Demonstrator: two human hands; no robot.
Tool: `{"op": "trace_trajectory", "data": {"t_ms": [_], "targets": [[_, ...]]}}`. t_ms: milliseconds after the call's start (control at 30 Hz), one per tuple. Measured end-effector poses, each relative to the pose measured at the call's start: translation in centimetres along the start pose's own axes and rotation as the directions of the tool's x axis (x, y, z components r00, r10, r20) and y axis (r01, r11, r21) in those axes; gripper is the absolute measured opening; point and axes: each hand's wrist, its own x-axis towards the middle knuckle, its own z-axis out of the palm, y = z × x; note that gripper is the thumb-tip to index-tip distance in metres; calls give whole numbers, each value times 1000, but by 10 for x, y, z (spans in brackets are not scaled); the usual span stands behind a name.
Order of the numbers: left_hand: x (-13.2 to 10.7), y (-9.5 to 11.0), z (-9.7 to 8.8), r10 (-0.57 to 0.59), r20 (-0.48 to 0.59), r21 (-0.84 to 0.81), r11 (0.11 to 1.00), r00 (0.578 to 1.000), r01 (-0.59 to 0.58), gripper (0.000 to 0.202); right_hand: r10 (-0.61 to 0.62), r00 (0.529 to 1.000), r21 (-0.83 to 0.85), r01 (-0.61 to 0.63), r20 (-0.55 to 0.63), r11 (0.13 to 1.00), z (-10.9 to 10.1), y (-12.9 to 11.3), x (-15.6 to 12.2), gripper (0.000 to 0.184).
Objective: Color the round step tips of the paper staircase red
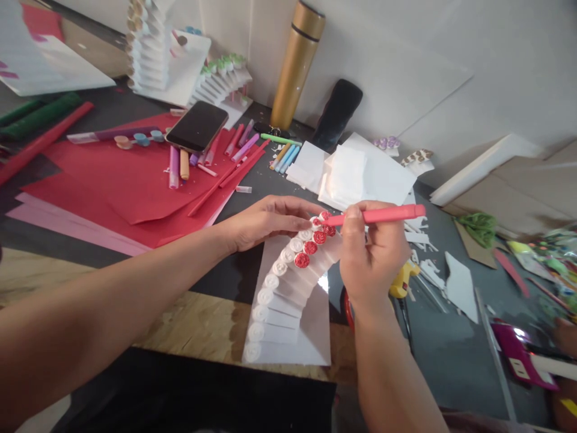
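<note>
A white model of a curved staircase (286, 307), edged with rolled rosettes, stands on a white board (315, 337). Several rosettes near its far end are coloured red (302, 260); those along the near outer edge are white (264, 296). My right hand (374, 252) is closed round a red felt-tip marker (390, 213), its tip touching a partly red rosette at the far end. My left hand (274, 221) grips the far end of the model, thumb and fingers beside that rosette. Its far fingertips are partly hidden behind the model.
Red paper sheets (148, 180), a phone (197, 126) and several markers (283, 157) lie at the left and back. Behind stand a gold flask (297, 66) and more white models (220, 78). A yellow glue gun (402, 279) and paper scraps (460, 285) are at the right.
</note>
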Motion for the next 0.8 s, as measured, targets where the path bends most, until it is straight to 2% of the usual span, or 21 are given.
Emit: {"op": "trace_trajectory", "data": {"t_ms": [433, 800], "targets": [[-1, 1, 0, -4, 8, -1, 1000, 1000, 4, 35, -25, 1000, -7, 25, -7, 1000, -1, 0, 0, 6], [0, 0, -1, 10, 22, -4, 1000, 1000, -10, 35, 4, 1000, 8, -4, 9, 1000, 0, -4, 0, 9]]}}
